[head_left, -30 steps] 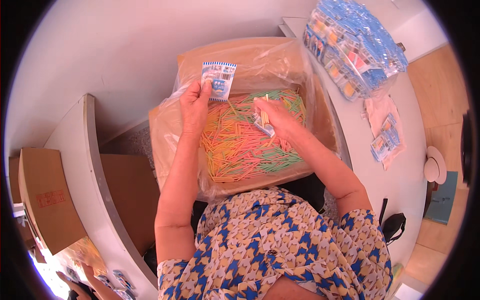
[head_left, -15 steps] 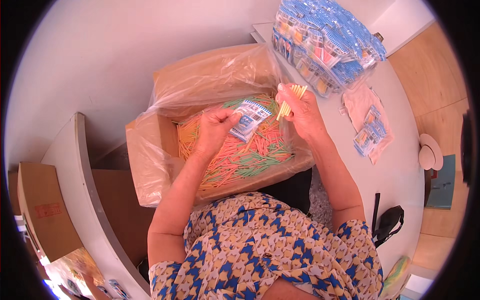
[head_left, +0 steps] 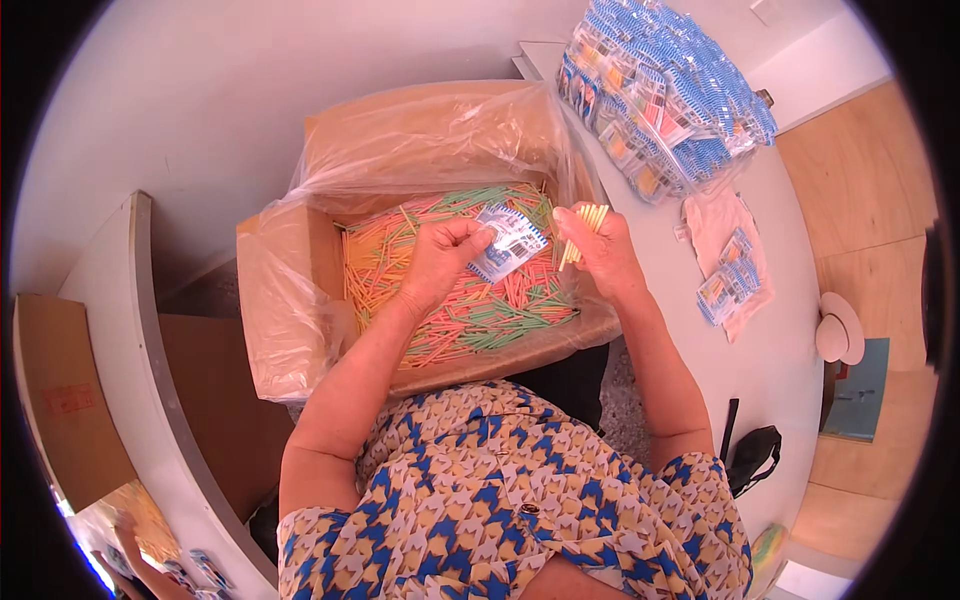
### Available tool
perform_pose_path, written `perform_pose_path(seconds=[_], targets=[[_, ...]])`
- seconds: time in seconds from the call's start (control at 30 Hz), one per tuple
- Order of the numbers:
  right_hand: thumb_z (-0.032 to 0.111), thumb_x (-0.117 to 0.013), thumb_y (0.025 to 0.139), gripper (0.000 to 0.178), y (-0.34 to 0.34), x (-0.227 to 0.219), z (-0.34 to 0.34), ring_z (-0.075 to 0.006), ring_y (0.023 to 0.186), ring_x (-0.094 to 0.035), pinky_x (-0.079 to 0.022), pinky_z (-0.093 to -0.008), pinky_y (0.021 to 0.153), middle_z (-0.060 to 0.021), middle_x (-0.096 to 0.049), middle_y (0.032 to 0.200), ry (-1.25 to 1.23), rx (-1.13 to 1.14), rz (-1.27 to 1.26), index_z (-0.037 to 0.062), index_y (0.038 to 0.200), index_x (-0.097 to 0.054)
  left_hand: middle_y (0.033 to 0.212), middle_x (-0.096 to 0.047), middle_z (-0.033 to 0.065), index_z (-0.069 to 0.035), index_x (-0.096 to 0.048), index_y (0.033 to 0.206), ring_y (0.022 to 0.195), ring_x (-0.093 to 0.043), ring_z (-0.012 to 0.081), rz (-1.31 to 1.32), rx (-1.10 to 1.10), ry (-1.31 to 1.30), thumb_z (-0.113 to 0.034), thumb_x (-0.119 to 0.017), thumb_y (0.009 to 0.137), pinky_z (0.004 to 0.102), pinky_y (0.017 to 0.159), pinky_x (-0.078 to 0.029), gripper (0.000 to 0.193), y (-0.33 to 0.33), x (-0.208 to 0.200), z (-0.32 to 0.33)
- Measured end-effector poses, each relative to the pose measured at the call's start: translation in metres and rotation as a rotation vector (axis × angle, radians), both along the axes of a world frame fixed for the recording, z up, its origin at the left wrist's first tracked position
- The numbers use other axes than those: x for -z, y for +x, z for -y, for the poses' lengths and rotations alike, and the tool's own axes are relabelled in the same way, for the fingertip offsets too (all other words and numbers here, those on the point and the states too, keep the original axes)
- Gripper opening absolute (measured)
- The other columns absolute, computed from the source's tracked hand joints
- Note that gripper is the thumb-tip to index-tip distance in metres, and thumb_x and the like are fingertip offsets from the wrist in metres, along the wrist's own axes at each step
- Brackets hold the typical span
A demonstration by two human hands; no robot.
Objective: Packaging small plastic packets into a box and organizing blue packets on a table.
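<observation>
My left hand (head_left: 442, 257) grips a small clear packet with blue print (head_left: 507, 243) over an open cardboard box (head_left: 275, 262). The box is lined with a clear plastic bag and filled with thin orange, pink, green and yellow sticks (head_left: 450, 290). My right hand (head_left: 602, 250) pinches a small bundle of pale yellow sticks (head_left: 580, 228) right beside the packet's edge, above the box's right side.
A large heap of filled blue-and-clear packets (head_left: 665, 95) lies on the white table (head_left: 790, 380) at the upper right. A few more packets rest on a plastic sheet (head_left: 730, 275). A black strap (head_left: 745, 455) lies near the table's edge. A brown carton (head_left: 65, 400) stands at the far left.
My left hand lowered the packet from above the box toward its middle. My right hand picked up a bundle of yellow sticks and brought it beside the packet.
</observation>
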State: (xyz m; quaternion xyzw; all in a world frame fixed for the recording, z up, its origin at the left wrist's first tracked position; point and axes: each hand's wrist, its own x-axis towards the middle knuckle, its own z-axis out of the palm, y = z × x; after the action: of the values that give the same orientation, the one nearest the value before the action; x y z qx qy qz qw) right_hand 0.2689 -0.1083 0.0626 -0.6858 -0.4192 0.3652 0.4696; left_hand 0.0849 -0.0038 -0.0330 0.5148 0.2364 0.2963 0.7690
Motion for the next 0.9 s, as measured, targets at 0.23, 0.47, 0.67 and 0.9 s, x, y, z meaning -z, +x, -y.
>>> perform_pose_path(seconds=[0.23,0.47,0.67,0.9], targets=[[0.029,-0.063,0.089,0.024,0.002,-0.009,-0.001,-0.0002,0.049,-0.038,-0.026,-0.0185,0.041,0.0066,-0.049,0.062,-0.003,0.023,-0.048,0.0096,0.076,-0.059,0.085,-0.069,0.0037,-0.001,-0.071,0.09,0.077,-0.061,0.0093,-0.05,-0.041,0.008,-0.002,-0.068,0.082,0.0251,0.073,-0.05,0.009,0.0,-0.007,-0.001],[0.022,-0.064,0.089,0.017,-0.012,-0.021,-0.019,0.0003,0.049,-0.039,-0.025,-0.0189,0.04,0.006,-0.053,0.064,0.137,0.054,-0.143,0.0084,0.079,-0.061,0.098,-0.069,0.0076,-0.001,-0.071,0.097,0.086,-0.062,0.0122,-0.039,0.031,-0.055,0.0,-0.069,0.081,0.0264,0.078,-0.051,0.017,0.002,-0.005,0.002],[0.021,-0.064,0.09,0.021,-0.013,-0.014,-0.025,-0.0006,0.051,-0.042,-0.03,-0.0178,0.045,0.0056,-0.052,0.061,0.173,-0.027,0.03,0.007,0.074,-0.061,0.106,-0.067,0.0092,-0.003,-0.072,0.096,0.092,-0.061,0.0138,-0.048,0.064,-0.006,0.004,-0.067,0.08,0.0264,0.081,-0.051,0.018,0.004,-0.008,0.002],[0.016,-0.065,0.089,0.019,-0.013,-0.008,-0.028,-0.0011,0.057,-0.046,-0.036,-0.0198,0.05,0.0047,-0.056,0.064,0.225,0.003,0.15,0.0037,0.075,-0.063,0.104,-0.068,0.0082,-0.003,-0.072,0.095,0.09,-0.061,0.0126,-0.028,0.057,0.02,0.002,-0.068,0.08,0.0256,0.081,-0.051,0.015,0.006,-0.004,0.001]])
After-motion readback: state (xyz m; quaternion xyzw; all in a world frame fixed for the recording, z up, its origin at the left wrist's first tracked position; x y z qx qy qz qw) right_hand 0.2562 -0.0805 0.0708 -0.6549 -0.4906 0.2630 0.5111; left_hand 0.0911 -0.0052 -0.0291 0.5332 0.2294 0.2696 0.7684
